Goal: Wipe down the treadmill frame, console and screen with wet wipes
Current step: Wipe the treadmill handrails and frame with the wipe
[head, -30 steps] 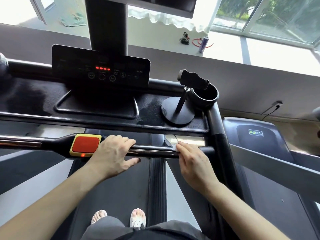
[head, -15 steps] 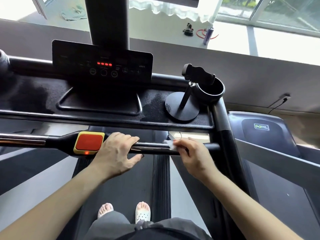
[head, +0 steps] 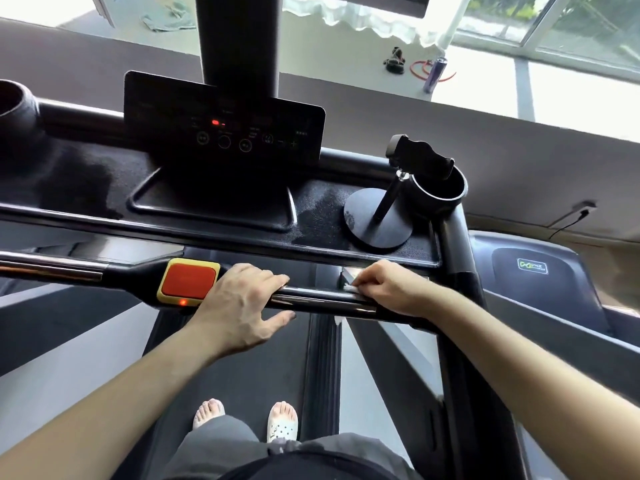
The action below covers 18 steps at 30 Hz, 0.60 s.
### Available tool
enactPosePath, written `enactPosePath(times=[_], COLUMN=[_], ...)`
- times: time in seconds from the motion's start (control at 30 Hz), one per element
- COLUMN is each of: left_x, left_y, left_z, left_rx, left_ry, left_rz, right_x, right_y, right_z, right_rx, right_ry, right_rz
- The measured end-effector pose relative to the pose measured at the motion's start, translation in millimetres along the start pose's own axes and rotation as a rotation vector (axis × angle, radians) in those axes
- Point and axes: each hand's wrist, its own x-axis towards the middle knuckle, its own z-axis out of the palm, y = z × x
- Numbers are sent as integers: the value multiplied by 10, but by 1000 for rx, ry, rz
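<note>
Left hand (head: 239, 306) is on the handlebar (head: 318, 301) near its middle, grip wrapped over it with fingers on top and thumb underneath. The red stop button (head: 188, 280) is set into the handlebar right beside that hand. Right hand (head: 398, 289) is out towards the handlebar's right end, grip pinched tight on a white wet wipe (head: 349, 288), pressing it onto the handlebar's top (only a sliver shows past the fingertips). Beyond the handlebar the console panel (head: 225, 126) shows a red light, and beyond its right end stands a phone holder (head: 381, 220).
</note>
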Motion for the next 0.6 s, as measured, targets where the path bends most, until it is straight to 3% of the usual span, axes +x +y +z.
enactPosePath(times=[0.13,0.27,0.47,0.6], left_x=[10,5,17,25], left_y=[32,44,62,79], left_z=[-39,-55,-52,-62], left_rx=[9,14,14,19], left_ry=[23,22,43,34], left_rz=[4,4,0,-22], right_x=[63,332,134,246], right_y=[61,-320,49,-225], right_z=[-113,2,-166,-61], right_rx=[148,280,229,102], right_ry=[-96,-189,-185,-200], right_rz=[82,23,84,-22])
